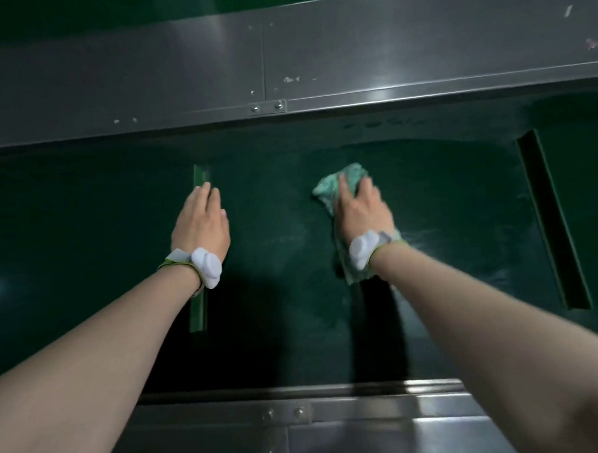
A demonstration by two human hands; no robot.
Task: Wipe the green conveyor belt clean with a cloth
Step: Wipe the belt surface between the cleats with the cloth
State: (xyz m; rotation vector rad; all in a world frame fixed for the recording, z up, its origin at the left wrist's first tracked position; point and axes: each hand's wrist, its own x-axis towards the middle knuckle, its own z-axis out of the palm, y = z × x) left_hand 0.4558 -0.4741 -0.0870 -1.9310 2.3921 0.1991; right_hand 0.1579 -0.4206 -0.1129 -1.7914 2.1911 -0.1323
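The dark green conveyor belt (277, 227) runs left to right between two steel side rails. A crumpled teal cloth (330, 187) lies on the belt right of centre. My right hand (360, 210) presses flat on top of the cloth, fingers spread over it, and part of the cloth sticks out under the wrist. My left hand (201, 223) rests flat on the belt, over a raised green cleat (199, 174), holding nothing. Both wrists wear white bands.
A steel far rail (284, 69) with small white scraps on it spans the top. A steel near rail (299, 411) crosses the bottom. A second raised cleat (550, 215) stands on the belt at the right.
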